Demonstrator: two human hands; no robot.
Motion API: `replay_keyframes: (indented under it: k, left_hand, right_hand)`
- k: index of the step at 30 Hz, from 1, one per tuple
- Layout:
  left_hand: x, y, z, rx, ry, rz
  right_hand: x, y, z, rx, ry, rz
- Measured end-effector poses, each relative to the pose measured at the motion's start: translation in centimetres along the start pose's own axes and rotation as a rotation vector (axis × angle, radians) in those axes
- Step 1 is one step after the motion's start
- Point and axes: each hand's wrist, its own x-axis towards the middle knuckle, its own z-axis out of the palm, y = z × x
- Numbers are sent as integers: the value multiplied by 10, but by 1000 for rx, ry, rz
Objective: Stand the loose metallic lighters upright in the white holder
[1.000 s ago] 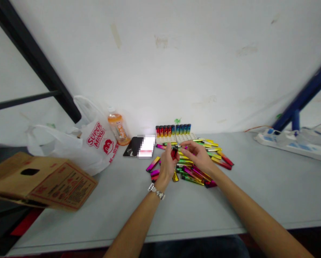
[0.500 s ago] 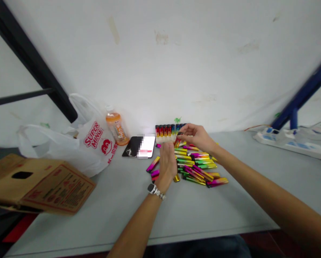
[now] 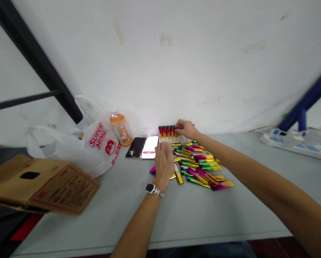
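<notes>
A heap of shiny coloured lighters (image 3: 199, 165) lies on the grey table (image 3: 203, 211). Behind it, against the wall, a white tray (image 3: 173, 139) holds a row of upright lighters (image 3: 166, 131). My right hand (image 3: 185, 129) reaches to that row, its fingers pinched on a lighter at the row's right end. My left hand (image 3: 163, 162), with a watch on the wrist, hovers palm down over the left edge of the heap, fingers loosely together; whether it holds anything is hidden.
A phone (image 3: 145, 147) lies left of the tray, with an orange drink bottle (image 3: 120, 129) and a white plastic bag (image 3: 90, 147) beyond it. A cardboard box (image 3: 42, 184) sits at the left edge. A power strip (image 3: 292, 143) is at the far right.
My right hand carried a lighter from the heap back to the row in the tray. My left hand shifted a little forward over the heap's left edge.
</notes>
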Motion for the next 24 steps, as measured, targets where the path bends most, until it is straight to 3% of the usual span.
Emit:
replay_keyframes:
  k: [9,15,19,24]
  left_hand:
    - [6,-12,-4,-14,44,-23]
    - [3,-4,-5,-112,110,-102]
    - [2,-2,-5,-153,135,-124]
    - [3,-7,-4,-136,138,-111]
  right_hand:
    - [12,1,-13,-66,-47,-30]
    - [13,0,-13,-241,-110,-78]
    - [-3,-12,-9,-497,-86,-72]
    - [-37,-28,-7,-686,-188,-4]
